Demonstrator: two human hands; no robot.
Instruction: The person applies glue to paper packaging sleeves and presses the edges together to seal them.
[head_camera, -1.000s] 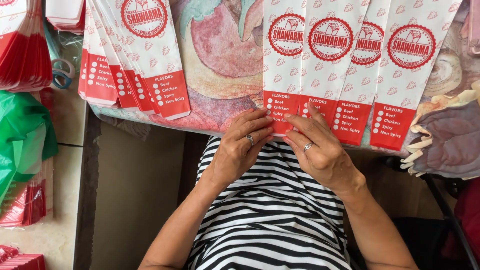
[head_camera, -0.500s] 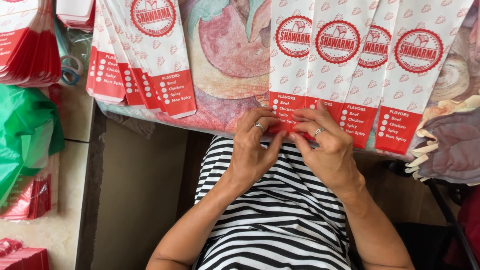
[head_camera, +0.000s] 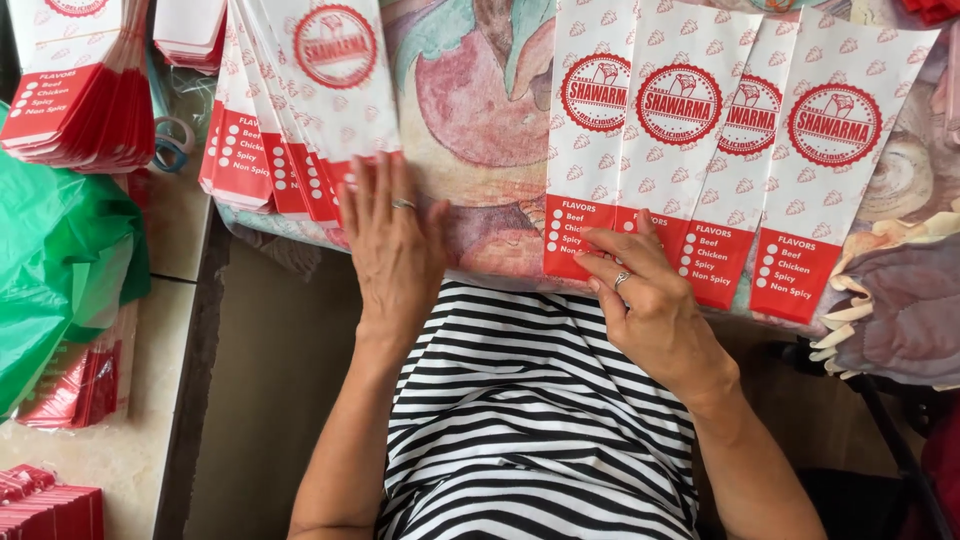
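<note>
Hands: left (head_camera: 393, 240) on fanned paper sleeves (head_camera: 300, 110), right (head_camera: 645, 300) on flat row (head_camera: 700, 150).

Four long white paper sleeve bags with red bottom bands and round red seals (head_camera: 700, 150) fanned at right. Similar fanned stack (head_camera: 300, 110) centre-left; another stack (head_camera: 75, 85) far left. Flat red packs (head_camera: 50, 500) bottom-left.

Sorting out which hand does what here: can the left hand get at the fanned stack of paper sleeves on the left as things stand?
Probably yes. The left hand already lies flat at the lower edge of the fanned stack of paper sleeves, its fingertips at the red ends, with nothing between them. The right hand is off on the other row.
</note>
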